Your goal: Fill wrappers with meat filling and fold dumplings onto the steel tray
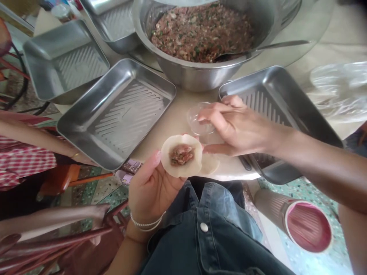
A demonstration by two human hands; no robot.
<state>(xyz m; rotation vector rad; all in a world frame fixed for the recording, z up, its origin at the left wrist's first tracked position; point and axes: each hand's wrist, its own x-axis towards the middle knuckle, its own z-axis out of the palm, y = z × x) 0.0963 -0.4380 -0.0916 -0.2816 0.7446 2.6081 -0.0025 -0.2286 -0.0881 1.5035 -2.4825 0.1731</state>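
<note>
wrapper (195, 162) of pale round dough lies on the fingers of the left hand (153, 187), above the near edge of the worktop (177, 114), with a lump of meat filling (181, 154) in its middle. the left hand cradles it from below, palm up, thumb pressed to its left edge. the right hand (237, 128) is loosely bent, its thumb parted from the curled fingers, which reach over a small clear dish (193, 123); i cannot tell whether their tips touch it. a second pale round (211, 164) shows just right of the held one, by the near edge.

on the far side is a large metal bowl (197, 76) of minced meat mixed with green bits, a spoon (283, 45) resting in it, handle to the right. one metal tray (129, 114) sits to the left, another tray (298, 107) to the right, partly behind the right forearm. a plastic bag (338, 89) lies at the far right. at the left, another person's hand (99, 214) is near a red chair (94, 238).
</note>
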